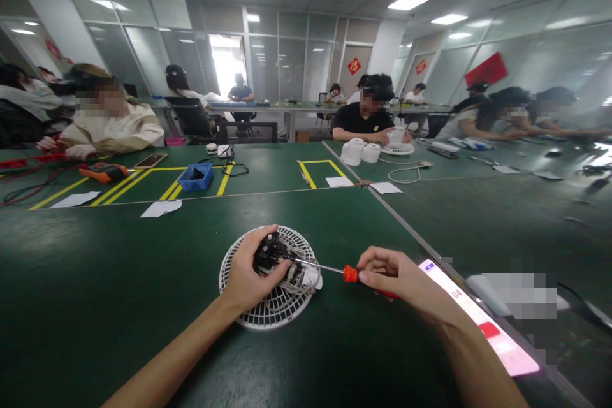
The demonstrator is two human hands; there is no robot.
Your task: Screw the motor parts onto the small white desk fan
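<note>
A round white fan grille (275, 319) lies on the green table, with a black fan motor unit (268, 254) and a bundled pale cord (301, 284) on top of it. My left hand (251, 271) is closed round the motor unit, thumb on the near side and fingers over the far side. In my right hand (389, 271) is a screwdriver (350, 274) with a red and black handle. Its metal shaft points left and its tip meets the right side of the motor unit; the exact contact point is too small to make out.
A lit phone (482, 322) lies by my right forearm. Across the table are a blue bin (195, 177), an orange multimeter (104, 172), paper sheets (161, 208) and white fan parts (352, 152). A person in black (366, 118) sits opposite, handling a white part.
</note>
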